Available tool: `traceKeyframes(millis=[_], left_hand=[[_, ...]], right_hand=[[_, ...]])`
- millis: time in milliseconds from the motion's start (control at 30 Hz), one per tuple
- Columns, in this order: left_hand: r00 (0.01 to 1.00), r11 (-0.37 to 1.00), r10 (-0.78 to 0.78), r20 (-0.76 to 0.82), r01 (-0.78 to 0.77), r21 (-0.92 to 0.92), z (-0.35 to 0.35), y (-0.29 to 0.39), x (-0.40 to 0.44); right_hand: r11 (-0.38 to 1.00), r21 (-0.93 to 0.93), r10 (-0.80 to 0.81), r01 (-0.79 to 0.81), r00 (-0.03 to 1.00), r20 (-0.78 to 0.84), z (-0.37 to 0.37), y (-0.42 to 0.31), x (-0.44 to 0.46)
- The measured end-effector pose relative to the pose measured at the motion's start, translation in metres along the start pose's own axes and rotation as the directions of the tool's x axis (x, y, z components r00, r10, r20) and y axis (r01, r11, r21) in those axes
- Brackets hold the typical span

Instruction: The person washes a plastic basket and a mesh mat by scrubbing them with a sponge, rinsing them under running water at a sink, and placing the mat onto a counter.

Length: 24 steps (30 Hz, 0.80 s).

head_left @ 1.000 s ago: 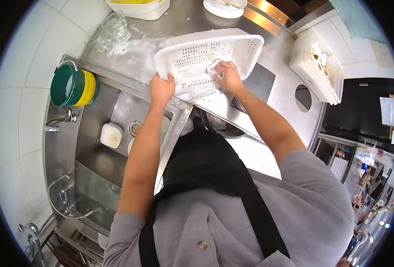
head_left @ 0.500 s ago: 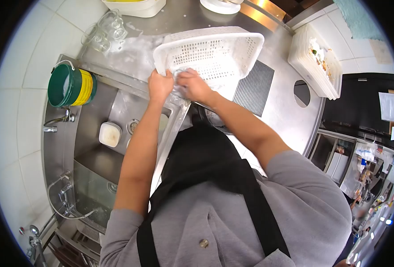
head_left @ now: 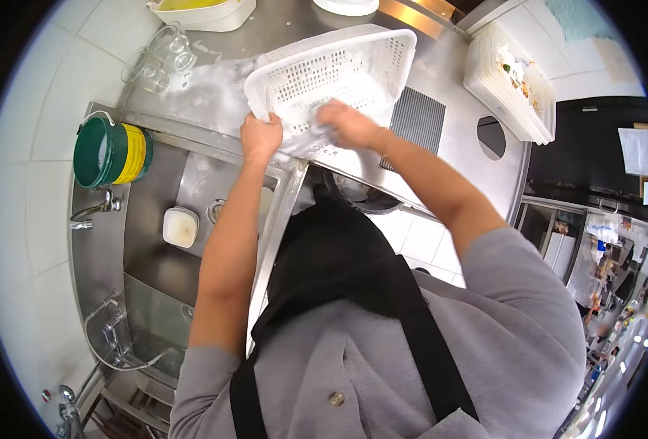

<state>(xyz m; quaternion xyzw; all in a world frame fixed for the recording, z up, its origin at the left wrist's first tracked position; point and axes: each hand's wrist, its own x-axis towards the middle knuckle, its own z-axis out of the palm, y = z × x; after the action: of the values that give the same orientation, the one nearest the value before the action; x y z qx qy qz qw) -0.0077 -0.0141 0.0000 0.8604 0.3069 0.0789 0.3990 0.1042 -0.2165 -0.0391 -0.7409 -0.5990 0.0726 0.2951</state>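
**Soapy surface (head_left: 214, 91), tilted basket (head_left: 331, 45): brace first**

Basket sits just beyond both hands, open side toward them. Left hand (head_left: 261, 137) pinches its near rim corner; firm grip there should limit skidding. Right hand (head_left: 349, 126) blurred, fingers curled by lower wall; can't tell if gripping. Short, even strokes over holes.

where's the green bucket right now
In the head view, the green bucket is at the person's left, at the sink's far left corner, just above the tap in the picture.
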Motion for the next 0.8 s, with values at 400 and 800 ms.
traceKeyframes(millis=[400,800], left_hand=[[0.970,0.822,0.236,-0.058,-0.231,-0.521,-0.026,0.010,0.019],[0.820,0.709,0.500,0.279,-0.572,0.412,-0.071,0.105,0.062]], right_hand=[[0.971,-0.186,0.137,-0.149,0.988,-0.076,0.029,-0.058,0.028],[0.906,-0.373,0.144,-0.199,0.975,-0.170,0.015,-0.056,0.014]])
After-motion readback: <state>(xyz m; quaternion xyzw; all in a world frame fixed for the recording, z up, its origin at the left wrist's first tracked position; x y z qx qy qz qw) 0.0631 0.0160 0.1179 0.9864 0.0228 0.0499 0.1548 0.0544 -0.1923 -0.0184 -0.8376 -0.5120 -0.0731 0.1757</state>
